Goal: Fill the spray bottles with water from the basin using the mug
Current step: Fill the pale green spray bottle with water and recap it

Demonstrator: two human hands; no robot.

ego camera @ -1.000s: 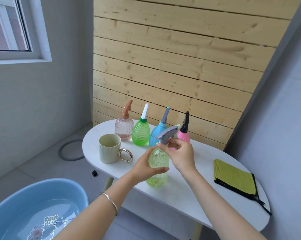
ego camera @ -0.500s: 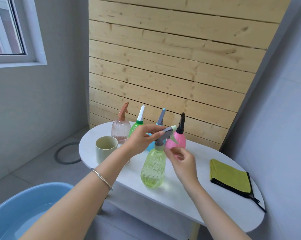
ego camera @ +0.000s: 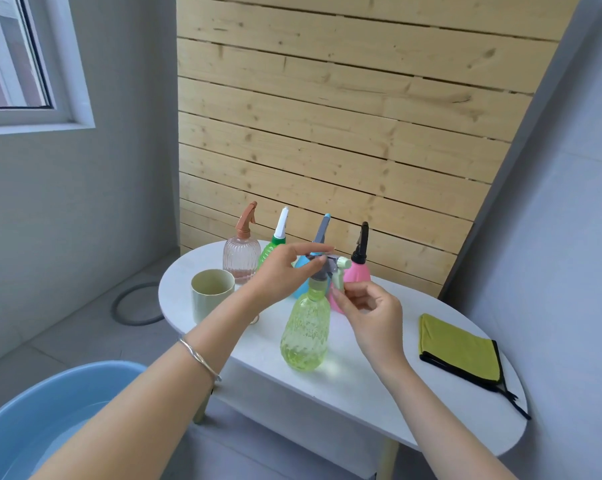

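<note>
A yellow-green spray bottle (ego camera: 305, 332) stands upright on the white oval table (ego camera: 368, 386). My left hand (ego camera: 285, 271) grips its grey spray head (ego camera: 323, 266) from the left. My right hand (ego camera: 368, 306) pinches the pale green trigger just below the nozzle. Behind them stand a clear pink bottle (ego camera: 241, 255), a green bottle (ego camera: 273, 249), a blue bottle (ego camera: 304, 278) and a pink bottle (ego camera: 359, 271). The pale green mug (ego camera: 212, 296) sits at the table's left end. The blue basin (ego camera: 50, 420) with water is on the floor at bottom left.
A folded yellow cloth with black trim (ego camera: 460, 351) lies on the right of the table. A wooden slat wall (ego camera: 327, 133) rises behind the table. A grey ring (ego camera: 136, 304) lies on the floor to the left.
My left hand has left the bottle's body and moved up to the spray head. My right hand has slid down from the head to the trigger. The bottle now stands on the table.
</note>
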